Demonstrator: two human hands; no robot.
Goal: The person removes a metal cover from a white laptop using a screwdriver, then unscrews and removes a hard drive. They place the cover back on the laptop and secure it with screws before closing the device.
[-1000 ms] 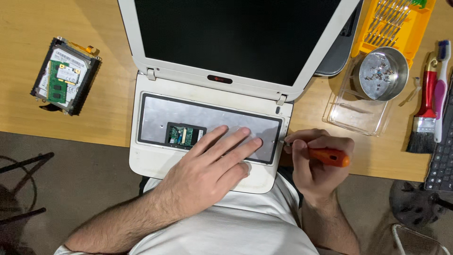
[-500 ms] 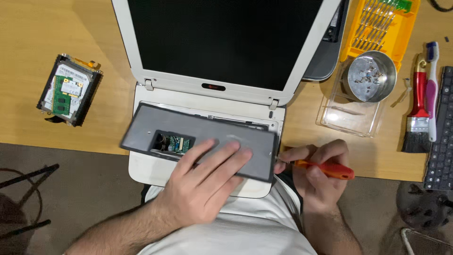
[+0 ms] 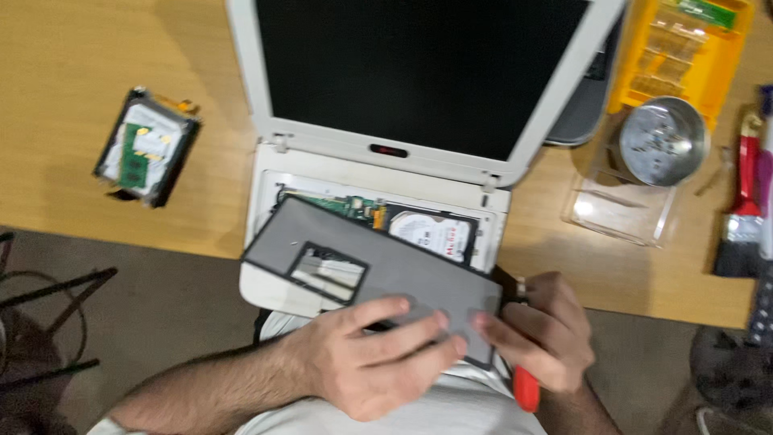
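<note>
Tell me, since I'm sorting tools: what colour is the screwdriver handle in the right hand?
Orange-red plastic screwdriver handle, seen best in the head view.

Grey rectangular cover plate [image 3: 378, 270] with a small window, tilted, lifted off the white laptop [image 3: 322, 173].

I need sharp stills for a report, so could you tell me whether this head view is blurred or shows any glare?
Head view: motion blur softens the hands and grey panel; glare on the metal bowl and clear plastic lid; laptop screen dark.
</note>
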